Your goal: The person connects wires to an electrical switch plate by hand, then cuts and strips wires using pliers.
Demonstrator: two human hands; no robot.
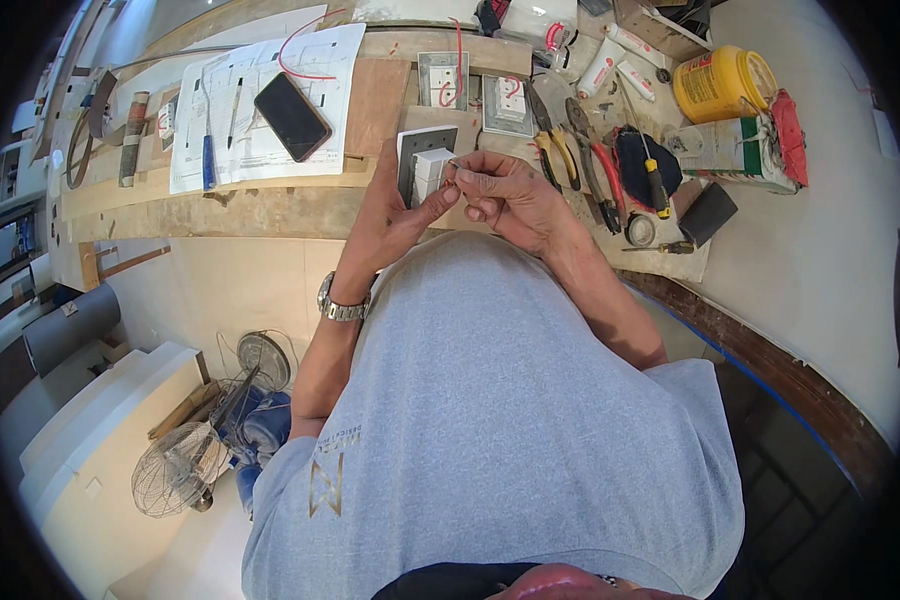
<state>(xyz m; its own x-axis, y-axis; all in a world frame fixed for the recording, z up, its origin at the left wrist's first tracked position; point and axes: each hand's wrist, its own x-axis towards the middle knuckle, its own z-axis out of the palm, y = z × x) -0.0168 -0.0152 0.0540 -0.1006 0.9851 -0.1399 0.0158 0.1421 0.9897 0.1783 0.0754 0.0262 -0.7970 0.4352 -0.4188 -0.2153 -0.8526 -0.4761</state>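
Bench (pixel 300 212) was wooden and cluttered, in a workroom with a pale floor (pixel 230 280). Left of the fingers: plan sheet (pixel 260 165) with phone (pixel 292 117) and blue screwdriver (pixel 209 165) on it. Just beyond the fingers: two more sockets, near one (pixel 510 100) and far one (pixel 444 85), with red wire on both. Right of them: yellow pliers (pixel 570 162), red pliers (pixel 607 168), then yellow tub (pixel 715 85) farther out. Wire-caged fan (pixel 175 470) stood well below and left of the fingers. Socket in hand (pixel 430 172), white block on a grey plate, was at the bench's near edge, between the two hands. Left hand (pixel 395 225) gripped it, thumb across the front, other fingers mostly hidden behind the plate. Right hand (pixel 520 195) had thumb and index pinched together on a small bit (pixel 452 168) right beside the block, too tiny to identify; remaining fingers curled in. Both forearms came up from below, angled inward; left wrist wore a watch (pixel 345 300).
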